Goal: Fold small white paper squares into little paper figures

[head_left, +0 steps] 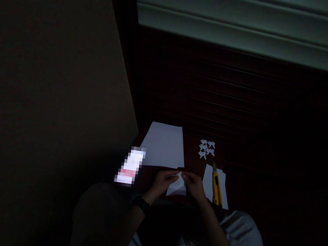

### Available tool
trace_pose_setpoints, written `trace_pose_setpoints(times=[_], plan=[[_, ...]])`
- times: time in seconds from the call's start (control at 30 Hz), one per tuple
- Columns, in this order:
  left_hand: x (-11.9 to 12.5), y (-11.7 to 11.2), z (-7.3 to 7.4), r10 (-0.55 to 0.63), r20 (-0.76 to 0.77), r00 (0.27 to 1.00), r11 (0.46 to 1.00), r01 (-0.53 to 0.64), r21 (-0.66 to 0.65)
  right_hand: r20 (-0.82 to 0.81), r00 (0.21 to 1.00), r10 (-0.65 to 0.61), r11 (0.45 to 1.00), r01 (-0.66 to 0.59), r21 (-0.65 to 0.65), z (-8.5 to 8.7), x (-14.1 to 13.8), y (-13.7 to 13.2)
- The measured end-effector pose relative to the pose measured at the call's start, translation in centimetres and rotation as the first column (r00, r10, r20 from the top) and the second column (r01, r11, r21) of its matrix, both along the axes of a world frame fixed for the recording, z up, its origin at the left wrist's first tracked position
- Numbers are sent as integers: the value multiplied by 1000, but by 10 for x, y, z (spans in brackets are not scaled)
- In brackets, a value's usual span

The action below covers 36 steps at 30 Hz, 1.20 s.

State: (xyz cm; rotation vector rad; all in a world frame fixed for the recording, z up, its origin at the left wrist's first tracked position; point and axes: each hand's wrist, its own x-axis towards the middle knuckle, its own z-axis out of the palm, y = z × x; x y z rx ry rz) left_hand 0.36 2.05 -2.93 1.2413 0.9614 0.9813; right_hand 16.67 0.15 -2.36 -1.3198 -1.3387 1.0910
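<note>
Both my hands are closed on a small sheet of white paper (177,187), whose top is folded to a point. My left hand (163,180) pinches its upper left side, and my right hand (194,185) pinches the upper right. The fingertips partly cover the folded top. Just right of my right hand lies a yellow utility knife (217,184), its blade end pointing away, on a few small white sheets (225,193). Several small folded white paper figures (203,148) sit in a cluster farther back.
A stack of larger white paper (163,145) lies at the back left of the dark table. A lit phone screen (130,166), pixelated, is at the left. A wall (65,84) rises close on the left, and pale slats (240,32) show beyond. My knees flank the near edge.
</note>
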Motion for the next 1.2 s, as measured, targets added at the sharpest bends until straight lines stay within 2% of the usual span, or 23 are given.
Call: trace_pose_setpoints(times=[0.4,0.53,0.63,0.83,1.0,1.2], plan=[[2,1,-3,2,-11,1000,1000,-2,-2,84,996,-19,1000,19,7,-5,2,1],[7,2,-5,47,-62,997,998,-49,-27,97,995,-13,1000,13,-1,-8,3,0],[9,2,-5,73,-70,995,997,-76,-34,71,997,-16,1000,17,-14,-8,4,0],[5,1,1,58,-8,998,994,-58,-90,-42,999,-15,999,13,-37,-8,4,-1],[4,-1,6,48,4,999,996,-47,-82,-139,990,-30,996,18,-86,-7,6,-2],[5,0,4,39,24,999,999,-38,-39,-188,982,-8,995,-11,-102,-4,5,-2]])
